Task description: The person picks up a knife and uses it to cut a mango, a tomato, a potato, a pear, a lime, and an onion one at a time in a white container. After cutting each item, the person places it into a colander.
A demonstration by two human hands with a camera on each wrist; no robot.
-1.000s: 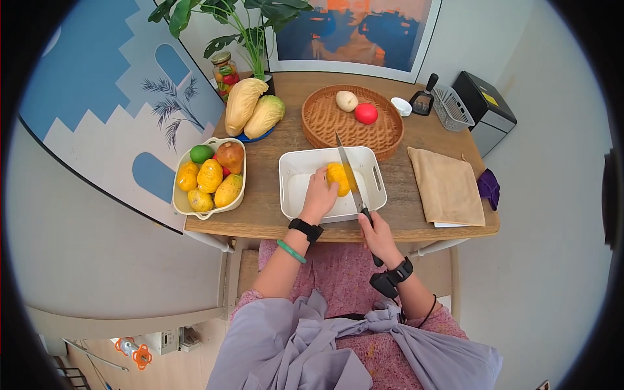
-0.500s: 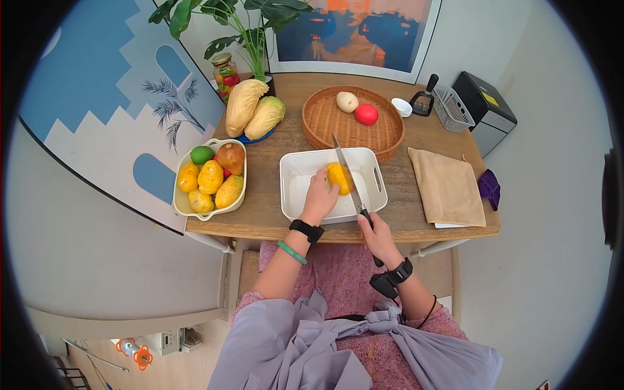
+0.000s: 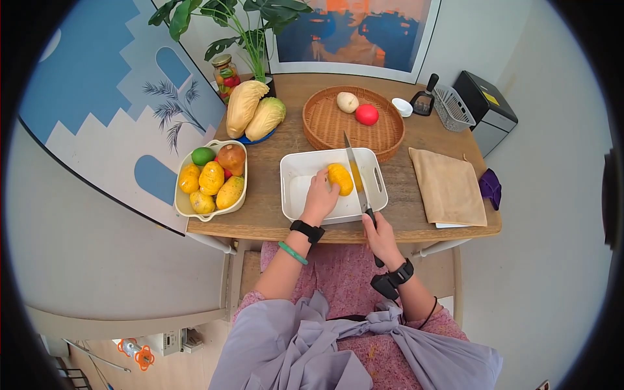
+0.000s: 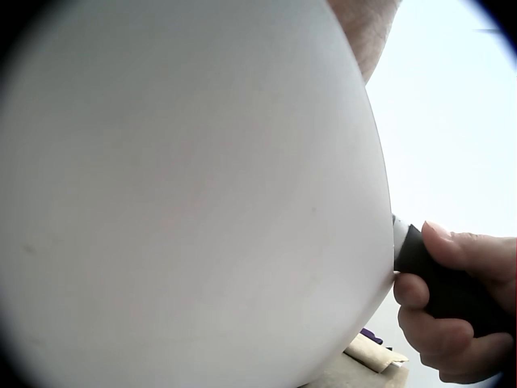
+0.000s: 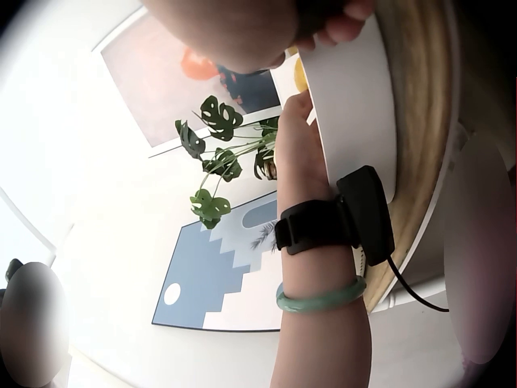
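My left hand (image 3: 321,197) grips a yellow fruit (image 3: 339,179) inside the white tray (image 3: 296,214), fingers curled over its left side. In my right hand (image 3: 380,240) is a knife (image 3: 364,195), held by its black handle. Its blade points away from me, just right of the fruit, with a yellow patch along it; slice or reflection, I cannot tell. The tray's wall (image 4: 194,194) fills most of the left wrist view, with my right hand (image 4: 444,335) round the handle at the right. The right wrist view shows my left hand (image 5: 299,145) partly behind the tray wall.
A cream basket (image 3: 184,209) of fruit stands at the left, cabbages (image 3: 244,107) on a blue plate behind it. Past the tray is a wicker basket (image 3: 325,123) holding a red and a pale item. A folded tan cloth (image 3: 448,188) lies right.
The knife and my right hand have shifted slightly right, and the blade now stands farther from the held part of the fruit. My left hand has stayed in nearly the same place.
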